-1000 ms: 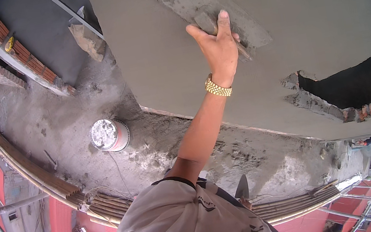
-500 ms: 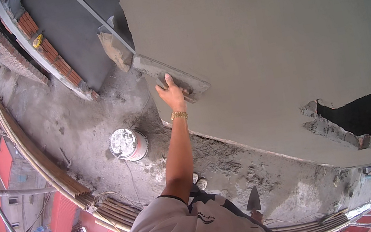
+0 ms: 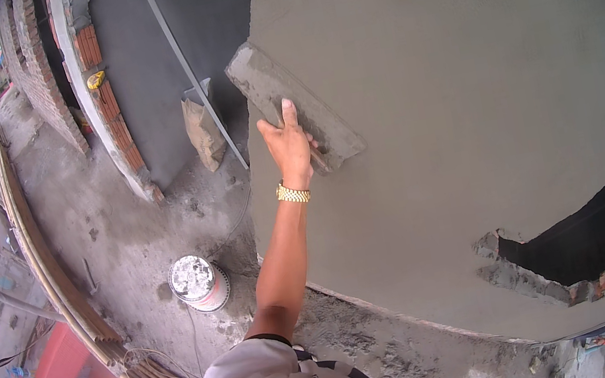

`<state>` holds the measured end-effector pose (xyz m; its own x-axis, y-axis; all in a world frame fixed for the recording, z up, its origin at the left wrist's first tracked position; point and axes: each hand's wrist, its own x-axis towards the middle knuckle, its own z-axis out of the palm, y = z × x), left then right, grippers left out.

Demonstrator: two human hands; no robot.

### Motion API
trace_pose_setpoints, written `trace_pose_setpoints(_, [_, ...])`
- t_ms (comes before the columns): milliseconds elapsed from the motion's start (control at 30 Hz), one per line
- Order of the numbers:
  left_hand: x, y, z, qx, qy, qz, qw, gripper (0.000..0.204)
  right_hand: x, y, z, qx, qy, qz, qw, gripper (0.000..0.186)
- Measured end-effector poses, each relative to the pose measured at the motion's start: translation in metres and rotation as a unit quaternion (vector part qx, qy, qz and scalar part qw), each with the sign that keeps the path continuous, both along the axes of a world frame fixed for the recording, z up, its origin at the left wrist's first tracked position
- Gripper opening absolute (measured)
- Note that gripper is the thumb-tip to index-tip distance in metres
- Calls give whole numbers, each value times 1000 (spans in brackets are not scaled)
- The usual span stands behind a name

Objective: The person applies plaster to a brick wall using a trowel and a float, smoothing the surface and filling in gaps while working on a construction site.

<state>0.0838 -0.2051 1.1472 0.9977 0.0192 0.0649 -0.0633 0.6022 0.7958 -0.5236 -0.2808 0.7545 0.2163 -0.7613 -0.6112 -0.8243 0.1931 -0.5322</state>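
My left hand, a gold watch on its wrist, grips the handle of a long, mortar-coated plastering float at upper centre. The float lies against smooth, wet-looking grey render, tilted diagonally near its ragged left edge. A long metal straightedge stands just left of that edge, beside a paper sack. My right hand is out of view.
A white bucket caked with mortar stands on the rough concrete floor. Brickwork with a yellow object is upper left. Bundled poles and metal scaffolding line the left edge above red roofs. A dark jagged opening interrupts the render at right.
The float in my left hand has moved left to the render's edge, then slightly upward. The view has shifted, and the pointed trowel seen low at right earlier has left the picture.
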Motion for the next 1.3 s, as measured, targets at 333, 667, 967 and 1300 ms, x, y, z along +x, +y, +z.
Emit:
trace_pose_setpoints(333, [28,16,296,114,-305,16,945,40,44,-23,12,-2,-19,-5,1000,35])
trace_pose_setpoints(667, [-86,-70,323,395,-631,118,657,34,76,-30,18,4,-20,-1,1000,35])
trace_pose_setpoints(967, [79,60,363,431,-386,293,761,61,86,-38,19,15,-10,-18,1000,35])
trace_pose_setpoints(1300, [56,36,193,372,-311,233,843,50,17,-2,-20,68,2,-134,989,36])
